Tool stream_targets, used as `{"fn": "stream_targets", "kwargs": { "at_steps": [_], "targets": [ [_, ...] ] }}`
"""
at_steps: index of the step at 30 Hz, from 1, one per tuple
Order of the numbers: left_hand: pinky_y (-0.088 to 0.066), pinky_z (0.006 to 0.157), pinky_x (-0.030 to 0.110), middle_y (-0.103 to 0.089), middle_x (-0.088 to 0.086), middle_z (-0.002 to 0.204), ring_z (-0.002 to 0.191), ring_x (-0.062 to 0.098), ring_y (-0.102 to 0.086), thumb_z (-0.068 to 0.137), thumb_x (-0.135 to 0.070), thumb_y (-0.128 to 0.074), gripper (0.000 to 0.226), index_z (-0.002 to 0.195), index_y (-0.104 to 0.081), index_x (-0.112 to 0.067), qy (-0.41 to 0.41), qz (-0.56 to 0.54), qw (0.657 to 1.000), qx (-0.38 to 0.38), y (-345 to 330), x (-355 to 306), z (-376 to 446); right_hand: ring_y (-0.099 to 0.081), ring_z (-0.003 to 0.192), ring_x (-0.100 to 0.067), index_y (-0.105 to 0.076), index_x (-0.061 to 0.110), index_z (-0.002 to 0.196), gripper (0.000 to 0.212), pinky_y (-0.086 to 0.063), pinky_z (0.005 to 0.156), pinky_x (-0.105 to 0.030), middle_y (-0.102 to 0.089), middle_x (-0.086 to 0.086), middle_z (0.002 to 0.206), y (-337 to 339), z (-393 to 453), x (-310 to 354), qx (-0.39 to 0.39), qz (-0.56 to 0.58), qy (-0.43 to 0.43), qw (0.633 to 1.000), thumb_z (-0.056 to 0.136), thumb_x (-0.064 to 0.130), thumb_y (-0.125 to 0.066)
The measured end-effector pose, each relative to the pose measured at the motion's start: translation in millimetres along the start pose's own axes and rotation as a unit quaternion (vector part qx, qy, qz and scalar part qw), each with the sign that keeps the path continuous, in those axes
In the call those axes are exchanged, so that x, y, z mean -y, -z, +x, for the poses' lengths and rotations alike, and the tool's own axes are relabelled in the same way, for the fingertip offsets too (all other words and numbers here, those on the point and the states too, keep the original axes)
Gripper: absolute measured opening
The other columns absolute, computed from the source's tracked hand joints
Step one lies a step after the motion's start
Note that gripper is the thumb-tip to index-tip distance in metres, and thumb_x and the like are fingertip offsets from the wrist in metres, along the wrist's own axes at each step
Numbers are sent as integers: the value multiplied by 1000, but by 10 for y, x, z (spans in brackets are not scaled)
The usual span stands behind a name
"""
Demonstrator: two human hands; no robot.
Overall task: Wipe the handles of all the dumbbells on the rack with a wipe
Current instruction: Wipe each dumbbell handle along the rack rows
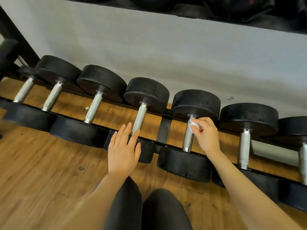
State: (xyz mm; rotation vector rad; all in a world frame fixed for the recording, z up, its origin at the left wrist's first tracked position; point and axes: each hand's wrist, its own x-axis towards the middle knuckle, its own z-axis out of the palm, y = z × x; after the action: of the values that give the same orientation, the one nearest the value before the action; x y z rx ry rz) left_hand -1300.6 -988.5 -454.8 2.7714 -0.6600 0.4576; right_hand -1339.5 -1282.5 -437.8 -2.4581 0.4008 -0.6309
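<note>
Several black dumbbells with silver knurled handles lie side by side on a low black rack (pixel 163 130). My right hand (pixel 207 133) pinches a small white wipe (pixel 194 124) against the upper end of one dumbbell handle (pixel 188 138), right of centre. My left hand (pixel 123 150) is flat with fingers spread, resting over the near head of the neighbouring dumbbell, its fingertips beside that dumbbell's handle (pixel 140 118). More handles run to the left (pixel 93 107) and right (pixel 245 146).
The rack stands on a wooden floor (pixel 41 171) against a grey wall (pixel 166 55). An upper shelf (pixel 232 19) with dark objects hangs overhead. My knees in dark trousers (pixel 146 208) are at the bottom centre. A black rack post (pixel 15 37) rises at far left.
</note>
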Motion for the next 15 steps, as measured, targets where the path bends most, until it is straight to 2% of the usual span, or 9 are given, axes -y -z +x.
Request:
{"fn": "stream_targets", "kwargs": {
  "at_steps": [3,7,15],
  "targets": [
    [-23,116,41,-48,10,147,140,27,-39,96,-35,-38,47,131,-61,-15,9,-9,1000,-26,-36,-30,-4,-54,98,-12,-67,8,116,28,-34,81,-8,-56,-5,111,22,-52,-164,-26,-6,5,1000,90,19,-64],
    [-23,116,42,-51,10,145,139,27,-40,94,-34,-39,46,129,-63,-15,5,-10,999,-53,-56,-29,-2,-51,97,-6,-65,11,121,31,-47,83,-19,-54,-1,115,-9,-66,-259,-57,28,-6,998,92,22,-63],
    [-24,116,44,-52,10,143,139,27,-40,94,-34,-38,48,129,-62,-12,8,3,998,-62,-66,-43,-8,-52,102,-2,-62,13,124,31,-43,85,-12,-58,0,118,-70,8,-280,-44,40,32,998,94,23,-57]
  ]
}}
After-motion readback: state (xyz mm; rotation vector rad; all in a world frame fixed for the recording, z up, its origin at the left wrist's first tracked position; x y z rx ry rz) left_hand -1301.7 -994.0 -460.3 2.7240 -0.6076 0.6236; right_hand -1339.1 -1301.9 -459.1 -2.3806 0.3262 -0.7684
